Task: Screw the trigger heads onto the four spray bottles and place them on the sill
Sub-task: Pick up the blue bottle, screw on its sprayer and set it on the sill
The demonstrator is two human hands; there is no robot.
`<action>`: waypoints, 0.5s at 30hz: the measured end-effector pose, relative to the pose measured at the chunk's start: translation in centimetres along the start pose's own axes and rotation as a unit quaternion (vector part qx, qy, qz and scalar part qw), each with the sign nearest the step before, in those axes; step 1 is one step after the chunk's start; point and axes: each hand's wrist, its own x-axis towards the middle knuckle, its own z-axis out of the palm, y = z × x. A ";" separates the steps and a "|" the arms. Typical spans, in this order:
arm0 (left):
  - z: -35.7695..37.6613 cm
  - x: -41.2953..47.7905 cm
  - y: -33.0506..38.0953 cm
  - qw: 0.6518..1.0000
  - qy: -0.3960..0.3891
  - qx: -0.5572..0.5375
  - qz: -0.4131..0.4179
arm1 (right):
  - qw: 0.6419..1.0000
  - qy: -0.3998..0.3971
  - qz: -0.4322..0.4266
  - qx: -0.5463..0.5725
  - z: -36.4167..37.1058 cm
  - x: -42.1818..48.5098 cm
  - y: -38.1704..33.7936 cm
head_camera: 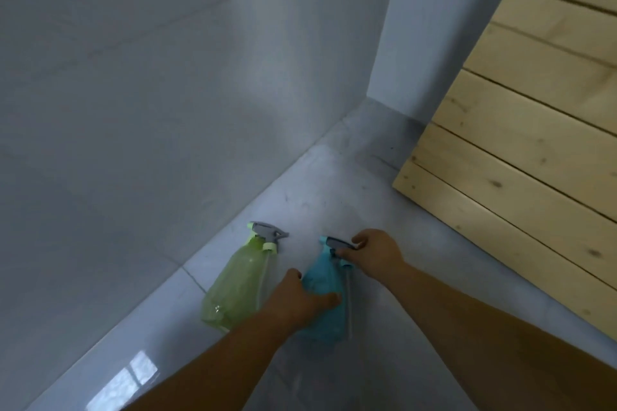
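Note:
A green spray bottle [235, 290] stands on the pale glossy surface [334, 183] next to the wall, with a grey and light-green trigger head [267, 235] on its neck. To its right stands a blue spray bottle [322, 280]. My left hand [300, 302] is wrapped around the blue bottle's body. My right hand [375, 255] grips its grey trigger head [339, 245] at the top. A thin dip tube [349, 303] shows through the blue bottle's right side. Only these two bottles are in view.
A grey wall [150, 93] rises along the left, meeting a white corner pillar [434, 26] at the back. A slatted pale wooden panel [534, 143] lies at the right. A window's reflection [127, 380] glints on the surface near me.

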 end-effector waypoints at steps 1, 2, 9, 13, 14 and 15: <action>0.2 0.2 -0.3 1.000 -0.004 -0.016 -0.013 | 1.000 0.002 -0.001 -0.015 0.4 0.4 0.1; 0.3 0.2 -0.5 0.999 -0.006 -0.032 -0.022 | 1.000 0.005 -0.004 -0.030 0.7 0.6 0.2; 0.3 -0.8 -1.3 0.996 -0.011 -0.078 -0.040 | 0.998 -0.051 0.031 -0.007 0.4 0.7 -0.5; -1.2 -3.5 -0.1 0.994 -0.035 -0.100 -0.019 | 0.992 -0.052 0.064 0.093 -2.2 -0.9 -1.4; -1.9 -4.5 0.6 0.992 -0.043 -0.114 -0.010 | 0.992 -0.053 0.059 0.100 -3.2 -1.6 -1.7; -2.7 -5.8 1.5 0.991 -0.048 -0.128 0.004 | 0.992 -0.052 0.051 0.100 -4.3 -2.6 -2.2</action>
